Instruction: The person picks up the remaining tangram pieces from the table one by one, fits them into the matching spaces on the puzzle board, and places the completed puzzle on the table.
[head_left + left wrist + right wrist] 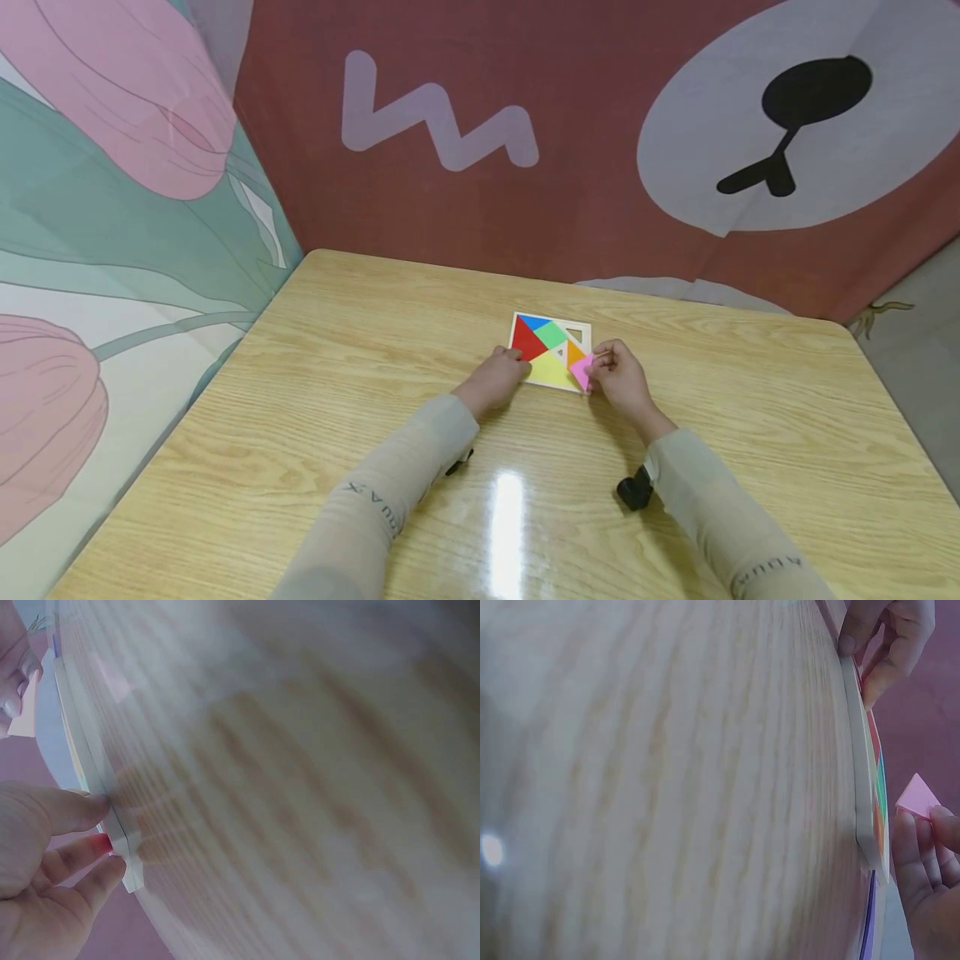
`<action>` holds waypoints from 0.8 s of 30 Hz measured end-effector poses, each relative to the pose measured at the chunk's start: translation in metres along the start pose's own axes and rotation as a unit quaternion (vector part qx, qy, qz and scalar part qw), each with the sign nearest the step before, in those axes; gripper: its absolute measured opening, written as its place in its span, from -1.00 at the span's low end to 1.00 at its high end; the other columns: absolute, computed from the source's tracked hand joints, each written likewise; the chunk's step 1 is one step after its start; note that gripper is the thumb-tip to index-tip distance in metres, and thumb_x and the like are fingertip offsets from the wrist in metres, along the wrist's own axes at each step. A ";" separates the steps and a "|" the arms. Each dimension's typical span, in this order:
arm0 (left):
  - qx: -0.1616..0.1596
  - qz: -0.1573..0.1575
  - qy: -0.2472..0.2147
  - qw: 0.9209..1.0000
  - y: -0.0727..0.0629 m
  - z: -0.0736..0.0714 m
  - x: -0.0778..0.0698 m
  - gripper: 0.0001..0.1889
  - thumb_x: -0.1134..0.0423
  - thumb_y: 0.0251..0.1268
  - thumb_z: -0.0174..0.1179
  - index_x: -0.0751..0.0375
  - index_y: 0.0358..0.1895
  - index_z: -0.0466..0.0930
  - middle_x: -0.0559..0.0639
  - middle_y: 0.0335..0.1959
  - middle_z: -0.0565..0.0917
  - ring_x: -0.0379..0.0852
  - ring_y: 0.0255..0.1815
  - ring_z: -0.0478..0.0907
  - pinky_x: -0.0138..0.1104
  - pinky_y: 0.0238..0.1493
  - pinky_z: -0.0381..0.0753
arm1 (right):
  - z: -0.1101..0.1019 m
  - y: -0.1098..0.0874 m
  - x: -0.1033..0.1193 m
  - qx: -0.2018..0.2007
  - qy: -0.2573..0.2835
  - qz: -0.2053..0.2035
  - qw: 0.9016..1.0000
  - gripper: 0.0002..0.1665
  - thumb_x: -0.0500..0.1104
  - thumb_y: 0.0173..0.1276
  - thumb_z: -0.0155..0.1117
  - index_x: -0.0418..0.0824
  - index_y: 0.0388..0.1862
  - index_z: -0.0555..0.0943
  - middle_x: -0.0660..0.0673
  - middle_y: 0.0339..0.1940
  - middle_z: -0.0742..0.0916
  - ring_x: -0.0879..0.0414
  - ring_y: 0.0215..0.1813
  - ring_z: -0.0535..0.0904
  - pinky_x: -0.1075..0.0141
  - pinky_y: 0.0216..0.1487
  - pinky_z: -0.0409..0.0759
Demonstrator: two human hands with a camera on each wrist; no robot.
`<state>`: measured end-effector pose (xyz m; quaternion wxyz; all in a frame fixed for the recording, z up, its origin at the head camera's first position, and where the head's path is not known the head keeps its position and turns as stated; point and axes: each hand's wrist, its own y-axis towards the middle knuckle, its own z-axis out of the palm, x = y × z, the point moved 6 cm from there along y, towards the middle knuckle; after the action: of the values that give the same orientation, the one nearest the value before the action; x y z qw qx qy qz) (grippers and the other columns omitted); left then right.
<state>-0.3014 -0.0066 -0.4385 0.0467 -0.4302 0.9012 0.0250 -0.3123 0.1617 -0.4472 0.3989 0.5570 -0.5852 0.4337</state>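
Observation:
A square tangram board (590, 333) with a pale wooden rim lies on the table. Set in it are a red triangle (527, 340), a yellow triangle (550, 372), a green piece (551, 335), a blue piece (534, 321) and an orange piece (574, 354). Bare triangular recesses show at its upper right and near its middle. My left hand (495, 379) grips the board's near left corner between thumb and fingers. Between thumb and fingertips, my right hand (622, 377) pinches a pink triangle (916, 796), raised over the board's near right corner.
The wood-grain table (360, 350) reaches around the board on all sides. A purple strip (868, 922) shows beside the board in the right wrist view. Printed cloth (480, 208) hangs behind the table and at its left. A black wrist device (636, 489) sits below the right sleeve.

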 end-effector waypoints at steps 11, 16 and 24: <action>-0.009 -0.001 0.002 1.000 0.000 -0.001 0.000 -0.80 0.48 0.11 -0.07 0.16 -0.34 0.52 0.07 -0.24 0.49 -0.04 -0.25 0.35 -0.34 -0.20 0.35 | 0.002 0.005 0.001 -0.022 -0.018 -0.022 0.999 -0.71 -0.53 0.10 0.05 -0.45 -0.17 0.29 -0.21 -0.47 0.48 0.17 -0.57 0.42 0.40 -0.54 0.48; -0.014 0.001 0.001 1.000 0.000 -0.001 0.000 -0.80 0.49 0.11 -0.07 0.16 -0.35 0.52 0.07 -0.25 0.49 -0.03 -0.27 0.35 -0.34 -0.21 0.35 | 0.003 0.008 0.000 -0.022 -0.023 -0.020 0.999 -0.71 -0.52 0.11 0.04 -0.44 -0.16 0.29 -0.22 -0.46 0.46 0.17 -0.56 0.43 0.39 -0.53 0.50; -0.007 -0.001 0.001 1.000 0.000 -0.001 0.000 -0.79 0.48 0.12 -0.07 0.15 -0.34 0.53 0.06 -0.25 0.48 -0.05 -0.29 0.34 -0.35 -0.23 0.33 | 0.006 0.012 -0.001 -0.022 -0.044 -0.035 0.998 -0.71 -0.51 0.13 0.02 -0.42 -0.14 0.30 -0.23 -0.44 0.47 0.13 -0.55 0.45 0.40 -0.53 0.48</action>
<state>-0.3016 -0.0065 -0.4377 0.0429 -0.4313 0.9007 0.0313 -0.3240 0.1559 -0.4512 0.3995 0.5868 -0.5921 0.3814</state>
